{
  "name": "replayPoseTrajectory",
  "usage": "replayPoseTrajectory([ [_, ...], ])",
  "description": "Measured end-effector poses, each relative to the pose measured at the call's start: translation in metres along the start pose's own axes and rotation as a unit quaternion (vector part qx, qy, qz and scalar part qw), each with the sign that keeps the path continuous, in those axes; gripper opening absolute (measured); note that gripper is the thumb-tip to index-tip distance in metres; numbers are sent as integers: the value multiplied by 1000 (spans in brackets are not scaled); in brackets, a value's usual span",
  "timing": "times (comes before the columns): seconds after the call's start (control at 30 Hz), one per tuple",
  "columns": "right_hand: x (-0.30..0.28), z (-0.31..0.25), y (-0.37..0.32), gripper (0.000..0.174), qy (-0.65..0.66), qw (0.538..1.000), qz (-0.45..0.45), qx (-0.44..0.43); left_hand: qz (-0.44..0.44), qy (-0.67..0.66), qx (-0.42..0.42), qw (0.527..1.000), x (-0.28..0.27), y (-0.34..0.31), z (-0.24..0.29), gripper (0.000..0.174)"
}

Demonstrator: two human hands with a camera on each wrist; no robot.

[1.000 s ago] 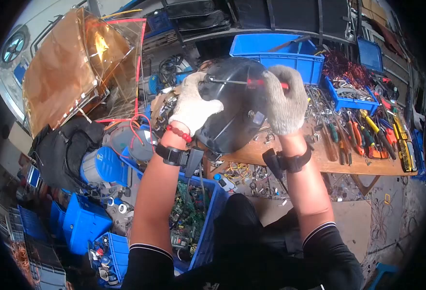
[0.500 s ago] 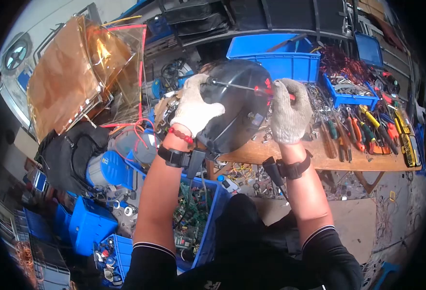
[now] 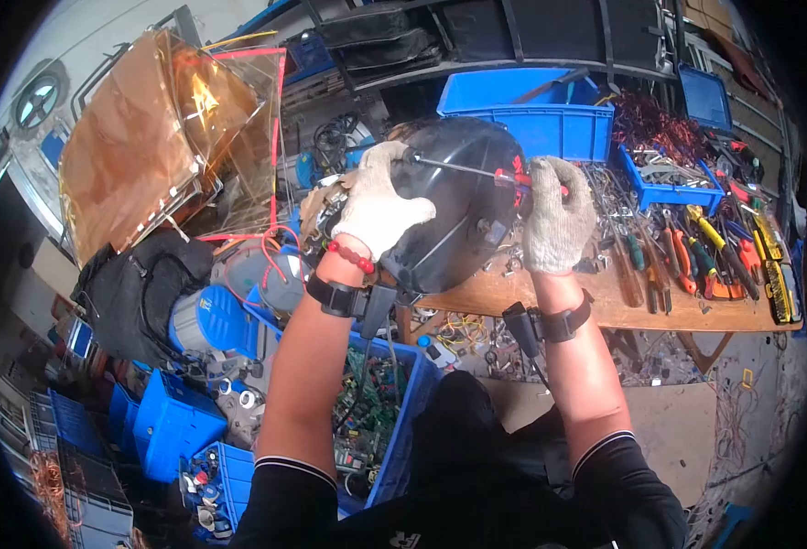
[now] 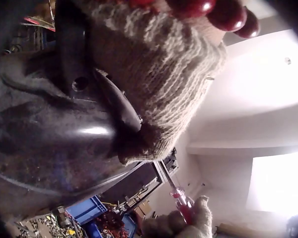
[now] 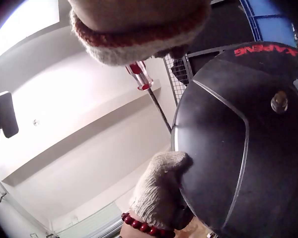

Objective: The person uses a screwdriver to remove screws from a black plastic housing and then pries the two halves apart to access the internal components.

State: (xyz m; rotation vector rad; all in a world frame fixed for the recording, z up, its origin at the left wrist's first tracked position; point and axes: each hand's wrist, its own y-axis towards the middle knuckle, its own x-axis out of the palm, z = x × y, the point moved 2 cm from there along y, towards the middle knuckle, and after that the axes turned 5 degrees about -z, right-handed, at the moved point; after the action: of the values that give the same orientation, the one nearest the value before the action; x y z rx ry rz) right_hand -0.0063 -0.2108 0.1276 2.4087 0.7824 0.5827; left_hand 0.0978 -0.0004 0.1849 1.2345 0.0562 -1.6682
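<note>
A dark, rounded plastic housing (image 3: pixel 465 220) stands tilted over the bench's left end, with red lettering along its edge in the right wrist view. My left hand (image 3: pixel 380 209), in a knitted glove, grips the housing at its left edge, thumb spread over the dark face. Across the top runs a screwdriver (image 3: pixel 458 167), its tip end beside the left fingertips. Gloved too, my right hand (image 3: pixel 559 220) holds the screwdriver's red-and-clear handle (image 5: pixel 140 77) with curled fingers. In the left wrist view the glove (image 4: pixel 159 84) hides the screwdriver's tip.
On the wooden bench (image 3: pixel 550 302), pliers and other hand tools (image 3: pixel 696 252) lie to the right. A large blue crate (image 3: pixel 536 123) stands behind the housing, a smaller blue tray (image 3: pixel 673 194) beside it. Below my left arm is a blue bin (image 3: pixel 403 403) of circuit boards.
The right hand has come slightly down and right, so the screwdriver slopes more toward it. The left hand keeps its grip on the housing. The head view has shifted a little.
</note>
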Motion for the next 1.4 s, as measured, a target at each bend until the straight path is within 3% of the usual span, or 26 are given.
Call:
replayPoseTrajectory([
  [0.17, 4, 10, 0, 23, 49, 997, -7, 53, -1, 0, -10, 1000, -2, 0, 1, 86],
  [0.37, 3, -4, -11, 23, 5, 996, -37, -80, 2, 16, -5, 1000, -4, 1, 0, 87],
  [0.43, 2, -7, -10, 34, -10, 971, -72, -228, 4, 13, -26, 1000, -5, 0, 2, 88],
  [0.5, 0, -9, -12, 44, -29, 968, -93, -233, 5, 9, -28, 1000, -5, -1, 0, 88],
  [0.6, -3, -14, -14, 38, -30, 974, -101, -199, 15, -4, -10, 1000, -1, 2, -8, 89],
  [0.67, -7, -14, -11, 34, -61, 986, -127, -87, 25, -15, 8, 1000, 0, 3, -10, 89],
  [0.73, -7, -5, -12, 32, -6, 991, -121, -60, -5, 32, -42, 999, -9, -1, 7, 90],
  [0.87, -8, 5, -8, 29, 35, 989, -98, -103, -3, 43, -32, 999, -6, -1, 4, 90],
  [0.93, -11, 8, -8, 28, 30, 987, -93, -125, 6, -1, 25, 1000, -2, 2, 1, 88],
  [1.03, -15, 6, -7, 28, 78, 991, -108, -11, -23, 60, -16, 998, -10, -2, 18, 87],
  [1.17, -16, 3, -7, 29, 22, 993, -112, 7, -21, 59, -10, 998, -7, 1, 12, 87],
  [1.23, -16, 0, -10, 29, -1, 985, -94, -147, -19, 44, -3, 999, -7, 1, 12, 87],
  [1.3, -15, 3, -10, 30, 18, 981, -94, -167, -26, 49, -15, 998, -9, -1, 20, 87],
  [1.37, -15, 3, -10, 31, 43, 993, -100, -34, -34, 55, -26, 998, -7, 0, 17, 88],
  [1.4, -17, 3, -8, 31, 43, 994, -100, -34, -14, 8, 11, 1000, -1, 4, 5, 79],
])
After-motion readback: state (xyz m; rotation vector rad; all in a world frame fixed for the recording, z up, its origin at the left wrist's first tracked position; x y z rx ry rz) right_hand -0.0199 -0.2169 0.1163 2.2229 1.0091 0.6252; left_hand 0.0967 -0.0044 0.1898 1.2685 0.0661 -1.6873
